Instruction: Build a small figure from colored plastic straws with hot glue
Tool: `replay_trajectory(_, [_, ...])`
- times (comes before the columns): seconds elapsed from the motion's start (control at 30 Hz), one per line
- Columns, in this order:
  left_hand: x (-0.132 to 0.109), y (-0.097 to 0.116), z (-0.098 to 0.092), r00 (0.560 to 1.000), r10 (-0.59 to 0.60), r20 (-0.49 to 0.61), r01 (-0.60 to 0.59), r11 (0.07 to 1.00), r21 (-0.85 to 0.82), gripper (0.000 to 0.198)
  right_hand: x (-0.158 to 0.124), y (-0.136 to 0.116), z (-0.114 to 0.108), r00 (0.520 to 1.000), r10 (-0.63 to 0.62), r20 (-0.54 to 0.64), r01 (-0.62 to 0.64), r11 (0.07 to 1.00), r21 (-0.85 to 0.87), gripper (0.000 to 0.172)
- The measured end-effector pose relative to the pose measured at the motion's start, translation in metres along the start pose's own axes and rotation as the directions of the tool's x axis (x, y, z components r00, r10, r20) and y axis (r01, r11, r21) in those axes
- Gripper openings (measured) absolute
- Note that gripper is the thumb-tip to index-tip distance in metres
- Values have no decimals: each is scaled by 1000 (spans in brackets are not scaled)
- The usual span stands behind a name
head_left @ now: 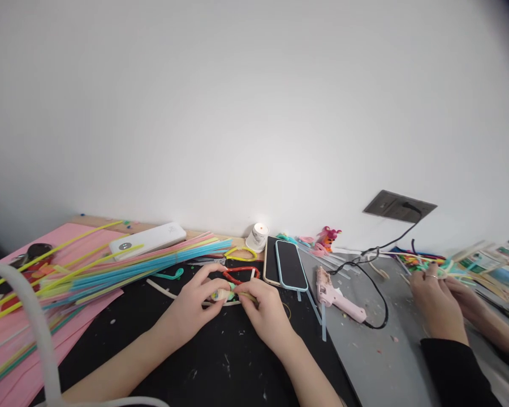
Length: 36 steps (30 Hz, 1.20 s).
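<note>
Black mat [220, 367] beneath, left of the blue phone [291, 265], my left hand [201, 295] grips a piece [219, 294], likely steadying it beside my pinched right hand [266, 312].

Two phones [291, 265], one glue gun [339, 298]; one cup [257, 237]

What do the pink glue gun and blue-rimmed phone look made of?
Pink glue gun: probably hard plastic, fairly matte, given its moulded shape. Blue-rimmed phone: likely smooth glass in front, given its flat, evenly dark face; rest unclear.
</note>
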State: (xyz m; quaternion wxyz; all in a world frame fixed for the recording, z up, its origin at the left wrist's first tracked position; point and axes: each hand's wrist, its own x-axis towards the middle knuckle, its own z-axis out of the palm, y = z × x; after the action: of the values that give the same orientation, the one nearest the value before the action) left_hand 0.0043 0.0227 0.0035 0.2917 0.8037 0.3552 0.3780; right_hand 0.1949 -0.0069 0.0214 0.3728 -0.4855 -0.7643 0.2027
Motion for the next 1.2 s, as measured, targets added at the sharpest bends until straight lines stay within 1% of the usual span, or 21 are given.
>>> replay_trajectory(0.2, [-1, -4, 0, 1000, 20, -17, -19, 999, 51, 26, 1, 0, -2, 998, 50, 31, -51, 998, 41, 21])
replay_trajectory(0.37, [-1, -11, 1, 1000, 10, -21, -9, 999, 40, 28, 1, 2, 0, 994, 100, 37, -102, 992, 74, 22])
replay_trajectory(0.5, [0, -7, 0, 1000, 15, -25, -13, 998, 54, 30, 2, 0, -1, 992, 122, 36, -125, 987, 98, 23])
replay_trajectory(0.67, [0, -2, -4, 999, 35, -24, -33, 997, 77, 25, 3, -5, -4, 988, 151, 40, -156, 977, 147, 23])
replay_trajectory(0.97, [-1, -4, -4, 998, 59, -13, -58, 994, 96, 28, 2, 0, -3, 978, 197, 66, -206, 962, 177, 22])
replay_trajectory(1.07, [0, -2, -3, 999, 25, -34, -23, 999, 46, 26, 2, 2, -2, 974, 219, 64, -227, 952, 206, 22])
replay_trajectory(1.2, [2, -1, 0, 996, -73, -60, 64, 988, -141, 22, 2, 4, 1, 968, 249, 36, -249, 931, 265, 19])
